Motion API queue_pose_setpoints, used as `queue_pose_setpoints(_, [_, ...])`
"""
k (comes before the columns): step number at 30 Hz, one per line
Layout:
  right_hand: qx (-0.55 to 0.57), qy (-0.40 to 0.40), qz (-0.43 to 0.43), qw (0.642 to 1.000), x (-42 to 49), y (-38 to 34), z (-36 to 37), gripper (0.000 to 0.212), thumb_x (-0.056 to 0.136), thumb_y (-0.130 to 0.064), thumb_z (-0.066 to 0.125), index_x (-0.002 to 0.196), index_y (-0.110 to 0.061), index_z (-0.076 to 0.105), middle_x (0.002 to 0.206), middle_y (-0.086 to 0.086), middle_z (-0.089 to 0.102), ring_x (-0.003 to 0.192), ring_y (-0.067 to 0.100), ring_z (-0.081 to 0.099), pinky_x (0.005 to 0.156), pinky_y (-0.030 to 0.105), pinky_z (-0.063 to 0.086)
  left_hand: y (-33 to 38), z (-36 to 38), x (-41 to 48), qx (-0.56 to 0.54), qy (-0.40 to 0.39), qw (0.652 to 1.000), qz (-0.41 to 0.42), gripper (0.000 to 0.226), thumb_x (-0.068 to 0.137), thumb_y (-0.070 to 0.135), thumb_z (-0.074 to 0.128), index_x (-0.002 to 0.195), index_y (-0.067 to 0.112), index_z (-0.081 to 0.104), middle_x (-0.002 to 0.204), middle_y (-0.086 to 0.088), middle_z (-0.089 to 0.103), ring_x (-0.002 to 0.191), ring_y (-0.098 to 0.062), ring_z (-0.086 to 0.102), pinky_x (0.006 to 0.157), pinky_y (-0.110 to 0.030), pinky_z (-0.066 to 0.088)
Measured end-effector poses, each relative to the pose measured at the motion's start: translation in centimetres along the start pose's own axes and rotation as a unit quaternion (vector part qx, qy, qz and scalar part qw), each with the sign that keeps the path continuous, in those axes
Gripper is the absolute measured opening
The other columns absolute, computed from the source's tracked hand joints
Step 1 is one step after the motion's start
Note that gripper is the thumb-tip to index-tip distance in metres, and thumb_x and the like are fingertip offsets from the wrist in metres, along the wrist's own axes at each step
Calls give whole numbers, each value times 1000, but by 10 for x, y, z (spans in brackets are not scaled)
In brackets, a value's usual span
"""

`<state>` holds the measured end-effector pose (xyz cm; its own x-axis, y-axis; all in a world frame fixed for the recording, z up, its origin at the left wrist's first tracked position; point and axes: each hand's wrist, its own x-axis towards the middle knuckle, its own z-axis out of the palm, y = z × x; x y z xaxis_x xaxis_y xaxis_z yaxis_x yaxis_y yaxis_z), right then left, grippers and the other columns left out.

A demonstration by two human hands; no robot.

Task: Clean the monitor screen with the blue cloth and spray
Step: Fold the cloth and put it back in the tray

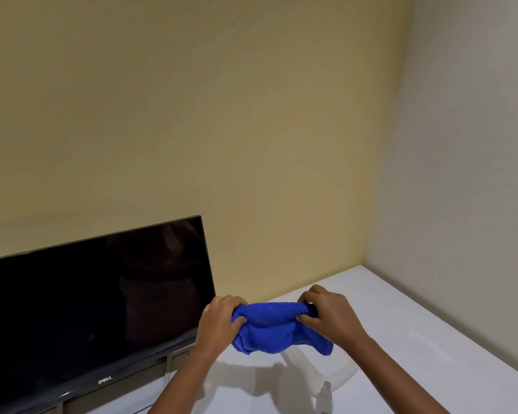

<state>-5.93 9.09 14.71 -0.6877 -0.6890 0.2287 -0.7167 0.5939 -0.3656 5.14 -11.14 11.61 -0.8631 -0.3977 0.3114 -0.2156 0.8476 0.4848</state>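
Observation:
A dark, switched-off monitor (93, 300) stands at the left on a white table (416, 339). To the right of its edge, both hands hold a blue cloth (271, 327) stretched in the air above the table. My left hand (220, 319) pinches the cloth's left end. My right hand (326, 315) grips the right end, and the cloth sags between them. A pale, translucent spray bottle (325, 395) shows below the cloth near the bottom edge, partly hidden by my right forearm.
A yellow wall stands behind the monitor and meets a grey wall at the right corner. The white table runs back to that corner. The monitor's grey stand (168, 366) sits under its lower bezel.

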Motion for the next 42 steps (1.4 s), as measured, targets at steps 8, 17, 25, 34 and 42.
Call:
queue_pose_setpoints(8, [38, -69, 111, 991, 15, 94, 11, 7, 84, -23, 51, 88, -21, 45, 81, -3, 58, 74, 16, 51, 83, 29, 42, 61, 69, 92, 86, 19, 993, 74, 45, 76, -7, 37, 100, 20, 64, 89, 0, 66, 95, -18, 52, 82, -21, 35])
queue_pose_setpoints(17, [94, -181, 111, 973, 23, 136, 63, 30, 89, -21, 50, 101, -26, 22, 64, -4, 44, 65, 17, 44, 62, 24, 39, 72, 144, 142, 265, -145, 943, 143, 38, 87, -4, 33, 113, 10, 57, 104, -12, 65, 107, -26, 45, 81, -32, 35])
queue_pose_setpoints(25, [-126, -257, 71, 956, 29, 158, 85, 52, 98, -21, 33, 144, -7, 12, 71, 6, 40, 52, 15, 27, 52, 25, 26, 80, 200, 153, 259, -218, 926, 168, 36, 86, -6, 34, 114, 6, 54, 113, -14, 59, 108, -29, 46, 79, -32, 32])
queue_pose_setpoints(34, [-181, -173, 15, 968, 29, 155, 99, 60, 45, -35, 90, 97, -11, 71, 96, 14, 68, 71, 22, 64, 50, 23, 50, 64, 244, 133, 235, -239, 922, 193, 38, 92, 10, 35, 130, 7, 37, 135, -10, 41, 115, -26, 44, 93, -36, 37])
queue_pose_setpoints(42, [-141, -368, 17, 919, 40, 170, 130, 78, 93, -36, 48, 149, -11, 0, 158, 11, -3, 146, 28, -1, 116, 40, 24, 50, 267, 120, 205, -339, 916, 58, 47, 96, 20, 34, 142, 12, 26, 148, -9, 33, 132, -25, 36, 112, -35, 27])
